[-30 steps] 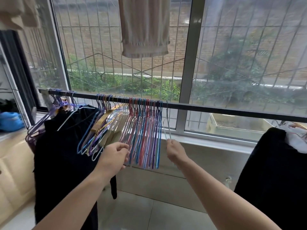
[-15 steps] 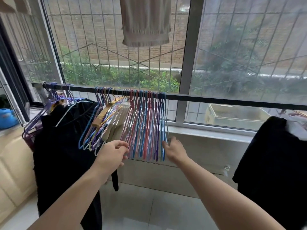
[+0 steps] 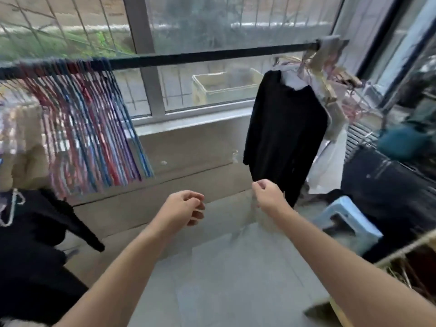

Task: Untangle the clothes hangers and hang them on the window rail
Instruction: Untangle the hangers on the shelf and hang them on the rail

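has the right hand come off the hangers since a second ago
Yes. The right hand has dropped away from the colored hangers on the rail, now low and rightward, near the black garment.

Window rail (image 3: 212,56) carries coloured hangers (image 3: 94,128) left, black garment (image 3: 285,128) right.

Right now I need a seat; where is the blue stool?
The blue stool stands on the floor at the right of the head view, below and right of the hanging black shirt, beyond the right hand.

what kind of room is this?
Likely an enclosed home balcony used for laundry drying: a black rail along barred windows, a bunch of coloured wire hangers, a black garment hanging, tiled floor.
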{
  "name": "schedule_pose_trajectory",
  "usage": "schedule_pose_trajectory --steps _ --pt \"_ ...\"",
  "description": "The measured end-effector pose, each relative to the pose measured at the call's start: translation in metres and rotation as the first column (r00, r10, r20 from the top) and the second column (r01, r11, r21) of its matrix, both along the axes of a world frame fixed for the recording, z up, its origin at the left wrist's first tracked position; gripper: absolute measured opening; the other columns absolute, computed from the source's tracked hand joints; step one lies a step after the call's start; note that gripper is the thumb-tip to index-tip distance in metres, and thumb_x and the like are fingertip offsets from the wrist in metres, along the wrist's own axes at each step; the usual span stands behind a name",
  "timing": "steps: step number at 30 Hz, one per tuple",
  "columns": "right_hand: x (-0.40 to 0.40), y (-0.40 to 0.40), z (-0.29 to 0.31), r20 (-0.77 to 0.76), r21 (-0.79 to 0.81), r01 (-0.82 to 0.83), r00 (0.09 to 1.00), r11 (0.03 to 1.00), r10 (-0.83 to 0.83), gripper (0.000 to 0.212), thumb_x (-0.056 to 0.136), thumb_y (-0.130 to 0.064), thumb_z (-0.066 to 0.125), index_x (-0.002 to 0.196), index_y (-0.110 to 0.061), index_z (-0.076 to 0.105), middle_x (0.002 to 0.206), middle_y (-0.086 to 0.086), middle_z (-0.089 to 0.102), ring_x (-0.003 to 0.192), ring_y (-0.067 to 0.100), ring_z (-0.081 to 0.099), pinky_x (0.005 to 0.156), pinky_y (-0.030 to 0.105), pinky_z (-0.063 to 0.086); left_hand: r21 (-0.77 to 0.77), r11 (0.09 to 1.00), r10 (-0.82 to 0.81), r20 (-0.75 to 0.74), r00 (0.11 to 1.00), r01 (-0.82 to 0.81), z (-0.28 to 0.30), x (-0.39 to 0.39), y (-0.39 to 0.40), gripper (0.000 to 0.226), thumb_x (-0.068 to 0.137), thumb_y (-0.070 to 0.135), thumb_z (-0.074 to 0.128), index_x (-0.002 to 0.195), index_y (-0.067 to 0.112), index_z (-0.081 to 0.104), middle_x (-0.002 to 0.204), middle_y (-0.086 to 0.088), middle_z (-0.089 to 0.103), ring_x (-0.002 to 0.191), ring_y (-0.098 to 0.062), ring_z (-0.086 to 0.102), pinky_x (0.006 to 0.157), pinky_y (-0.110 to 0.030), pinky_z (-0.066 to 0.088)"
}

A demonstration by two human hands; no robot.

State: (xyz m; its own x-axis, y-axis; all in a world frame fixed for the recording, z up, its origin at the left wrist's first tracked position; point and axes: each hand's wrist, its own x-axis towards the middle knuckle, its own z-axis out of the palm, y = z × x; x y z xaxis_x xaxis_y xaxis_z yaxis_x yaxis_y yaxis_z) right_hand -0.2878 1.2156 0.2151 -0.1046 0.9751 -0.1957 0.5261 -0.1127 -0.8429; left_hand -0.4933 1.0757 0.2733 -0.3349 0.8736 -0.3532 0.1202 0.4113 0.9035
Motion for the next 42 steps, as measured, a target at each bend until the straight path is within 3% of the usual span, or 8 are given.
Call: schedule_pose_trajectory --steps 5,8,13,22,31,37,39,42 --pt "0.134 -0.024 -0.023 0.013 -0.063 0.238 0.971 0.969 -0.237 0.017 0.088 -0.026 0.052 0.078 -0.018 0.063 0.078 0.006 0.066 0.076 0.024 0.06 0.071 0.043 0.053 -0.086 0.976 -0.198 0.026 0.98 0.2 -0.033 0.094 0.015 0.023 0.1 0.003 0.045 0.1 0.01 0.067 0.089 -0.006 0.07 0.071 -0.02 0.065 0.067 -0.031 0.049" --pt "0.204 -0.056 -0.041 0.032 -0.103 0.313 0.95 0.944 -0.312 0.022 0.083 -0.034 0.051 0.074 -0.019 0.062 0.077 0.007 0.065 0.074 0.027 0.06 0.069 0.044 0.054 -0.14 0.929 -0.334 0.078 0.939 0.342 -0.051 0.165 0.007 0.022 0.1 0.004 0.047 0.101 0.01 0.068 0.092 -0.009 0.072 0.075 -0.022 0.067 0.075 -0.036 0.053" --pt "0.32 -0.145 -0.103 0.084 -0.255 0.349 0.937 0.902 -0.338 0.017 0.094 -0.011 0.054 0.085 -0.019 0.065 0.085 0.004 0.066 0.08 0.021 0.06 0.072 0.038 0.051 -0.214 0.879 -0.397 0.162 0.903 0.425 -0.088 0.285 -0.023 0.023 0.101 0.005 0.047 0.109 0.009 0.069 0.094 -0.008 0.071 0.077 -0.022 0.068 0.076 -0.034 0.053" --pt "0.562 -0.276 -0.183 0.301 -0.409 0.544 0.838 0.733 -0.455 0.019 0.098 -0.014 0.051 0.086 -0.012 0.065 0.083 0.002 0.065 0.076 0.026 0.06 0.064 0.033 0.045 -0.41 0.764 -0.386 0.327 0.862 0.498 -0.17 0.487 -0.11 0.025 0.1 0.005 0.047 0.115 0.006 0.067 0.088 -0.007 0.07 0.073 -0.022 0.066 0.072 -0.032 0.051" --pt "0.652 -0.306 -0.229 0.381 -0.538 0.533 0.845 0.653 -0.376 0.022 0.098 -0.011 0.048 0.077 -0.013 0.055 0.075 0.01 0.053 0.067 0.022 0.048 0.058 0.03 0.038 -0.525 0.754 -0.298 0.261 0.918 0.394 -0.201 0.54 -0.1 0.026 0.101 0.008 0.046 0.114 0.007 0.068 0.097 -0.013 0.07 0.075 -0.026 0.066 0.067 -0.033 0.054" --pt "0.692 -0.281 -0.24 0.507 -0.593 0.495 0.842 0.635 -0.183 0.026 0.098 0.0 0.041 0.075 -0.01 0.051 0.079 0.008 0.049 0.062 0.016 0.041 0.049 0.025 0.032 -0.539 0.758 -0.28 0.24 0.929 0.368 -0.22 0.557 -0.06 0.026 0.102 0.006 0.043 0.113 0.005 0.067 0.097 -0.015 0.068 0.076 -0.027 0.063 0.069 -0.034 0.051" --pt "0.704 -0.269 -0.241 0.536 -0.595 0.495 0.831 0.633 -0.147 0.029 0.097 -0.002 0.044 0.071 -0.012 0.051 0.077 0.008 0.051 0.065 0.02 0.048 0.056 0.026 0.039 -0.551 0.755 -0.271 0.229 0.935 0.354 -0.224 0.567 -0.052 0.026 0.101 0.007 0.044 0.113 0.006 0.067 0.096 -0.015 0.068 0.077 -0.027 0.063 0.071 -0.035 0.051" --pt "0.713 -0.255 -0.245 0.562 -0.606 0.436 0.826 0.666 -0.03 0.018 0.099 -0.012 0.048 0.086 -0.016 0.06 0.105 0.014 0.068 0.103 0.033 0.064 0.084 0.032 0.05 -0.572 0.743 -0.274 0.213 0.938 0.347 -0.22 0.584 -0.047 0.025 0.101 0.009 0.045 0.113 0.007 0.067 0.095 -0.013 0.069 0.076 -0.026 0.065 0.072 -0.035 0.053"
